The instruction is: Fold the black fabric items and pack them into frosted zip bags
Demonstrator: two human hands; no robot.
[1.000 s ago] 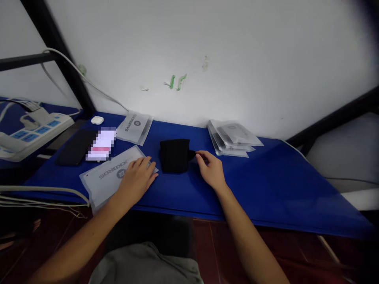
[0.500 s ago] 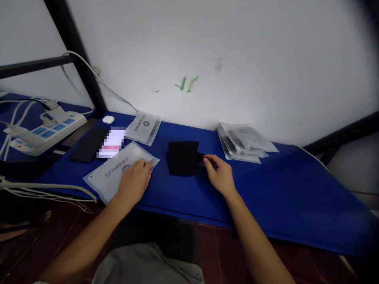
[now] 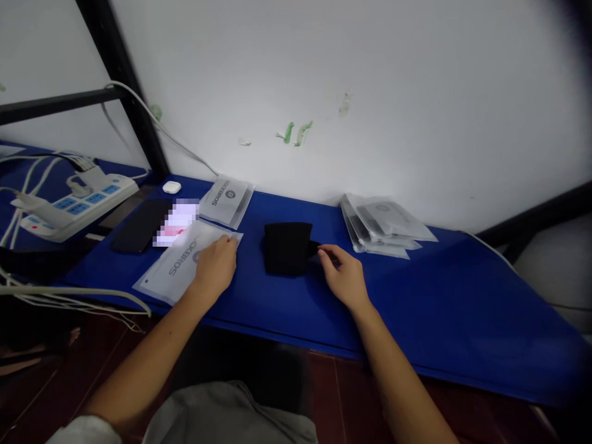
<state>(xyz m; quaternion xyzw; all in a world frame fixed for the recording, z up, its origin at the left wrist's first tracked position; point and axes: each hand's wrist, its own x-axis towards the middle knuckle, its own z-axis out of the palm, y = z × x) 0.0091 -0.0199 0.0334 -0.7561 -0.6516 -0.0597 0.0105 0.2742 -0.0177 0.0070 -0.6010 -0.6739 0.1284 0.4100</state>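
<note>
My left hand has its fingers curled at the right end of a frosted plastic bag with ROCKBROS printing, lying at the left of the blue table. The fingertips are partly hidden behind the hand. At the middle of the table is a folded black fabric item, its exact kind unclear. From its right side sticks out a small dark tab, and the fingers of my right hand are closed on that tab.
Behind the left bag lies a smaller ROCKBROS bag. Several bags are stacked at the back right. A dark phone, a lit screen, a white earbud case and a power strip with cables occupy the left.
My left hand has drawn in on the end of the plastic bag, and its fingers are more curled. The bag has shifted slightly. My right hand keeps its place at the black fabric item.
</note>
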